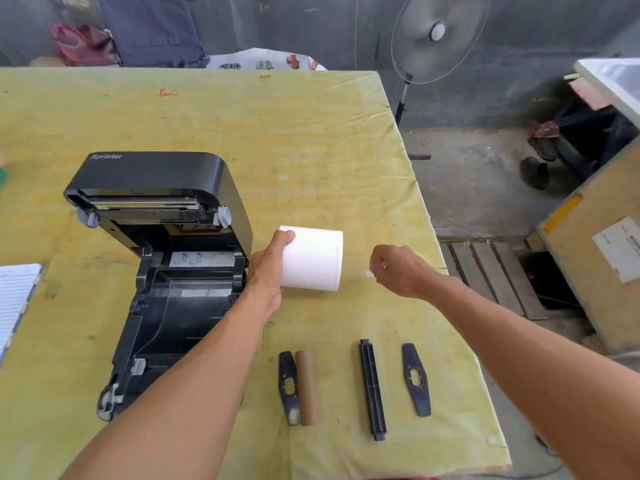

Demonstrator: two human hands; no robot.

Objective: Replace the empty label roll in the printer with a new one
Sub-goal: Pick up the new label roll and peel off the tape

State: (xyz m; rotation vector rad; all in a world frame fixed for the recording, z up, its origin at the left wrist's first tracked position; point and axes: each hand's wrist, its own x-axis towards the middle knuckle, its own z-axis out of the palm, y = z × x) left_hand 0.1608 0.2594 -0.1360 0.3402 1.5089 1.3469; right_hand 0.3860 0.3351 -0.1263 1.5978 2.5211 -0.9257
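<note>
A black label printer (162,265) stands on the yellow table with its lid raised and its roll bay bare. Just right of it, my left hand (268,271) grips the left end of a full white label roll (317,259), which lies on its side. My right hand (398,270) hovers to the right of the roll, fingers curled, pinching a small white scrap (370,273). Near the front edge lie the brown cardboard core (307,388), a black spindle bar (372,389) and two black roll guides (288,388) (417,379).
The yellow table (277,133) ends at the right, with a concrete floor beyond. A lined notepad (15,299) lies at the left edge. A standing fan (436,36) and bags are behind the table; a wooden crate (595,244) stands to the right.
</note>
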